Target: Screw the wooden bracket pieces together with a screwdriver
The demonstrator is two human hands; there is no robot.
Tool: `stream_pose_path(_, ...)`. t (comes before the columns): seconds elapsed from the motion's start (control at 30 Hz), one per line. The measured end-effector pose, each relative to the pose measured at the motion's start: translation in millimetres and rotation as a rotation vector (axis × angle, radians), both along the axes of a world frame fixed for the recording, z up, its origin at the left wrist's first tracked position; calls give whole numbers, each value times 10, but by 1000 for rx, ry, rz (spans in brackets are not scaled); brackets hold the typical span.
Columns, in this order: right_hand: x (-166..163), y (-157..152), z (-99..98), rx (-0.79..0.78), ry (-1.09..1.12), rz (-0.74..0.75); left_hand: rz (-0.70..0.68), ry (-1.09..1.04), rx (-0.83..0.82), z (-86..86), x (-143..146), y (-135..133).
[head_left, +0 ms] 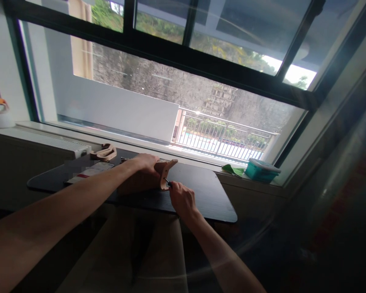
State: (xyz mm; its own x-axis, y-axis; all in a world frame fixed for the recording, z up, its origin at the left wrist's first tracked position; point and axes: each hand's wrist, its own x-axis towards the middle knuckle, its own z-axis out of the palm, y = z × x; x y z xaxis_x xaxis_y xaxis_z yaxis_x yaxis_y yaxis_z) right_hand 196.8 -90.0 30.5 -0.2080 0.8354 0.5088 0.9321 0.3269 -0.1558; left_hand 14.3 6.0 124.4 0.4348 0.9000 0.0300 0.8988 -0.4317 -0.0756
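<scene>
A brown wooden box-like piece (137, 182) lies on the dark tabletop (198, 183), with a curved light wooden end part (165, 175) at its right side. My left hand (146, 163) is closed over the top of the wooden piece near that end. In my right hand (183, 197) is a screwdriver (169, 184), its dark handle mostly hidden by my fingers. The thin shaft points left and its tip meets the face of the curved part, where small dark holes show. Whether a screw sits at the tip is too small to tell.
Behind my left forearm are a printed paper or booklet (93, 173) and some curved wooden parts (105, 152). A teal box with a pale lid (261, 171) and a green leaf-like item (233, 171) sit on the windowsill. The radiator (49, 140) borders the table's left rear.
</scene>
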Motion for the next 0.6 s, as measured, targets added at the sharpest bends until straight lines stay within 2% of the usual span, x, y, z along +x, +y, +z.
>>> stream_pose_path(0.13, -23, 90, -203, -23, 437, -146, -13, 3, 8, -17, 7, 29)
stream_pose_path(0.27, -29, 210, -336, -48, 548, -168, -12, 9, 5, -13, 13, 32)
stream_pose_path(0.37, 27, 206, -323, -73, 566, -151, -14, 9, 3, -15, 3, 34)
stream_pose_path(0.43, 71, 139, -269, -87, 543, -137, -17, 6, 2, -21, -7, 42)
stream_pose_path(0.5, 91, 46, -193, -88, 421, -118, -12, 6, -3, -27, -13, 53)
stream_pose_path(0.6, 58, -62, -75, -35, -35, -73, -1, 9, -6, -28, -11, 61)
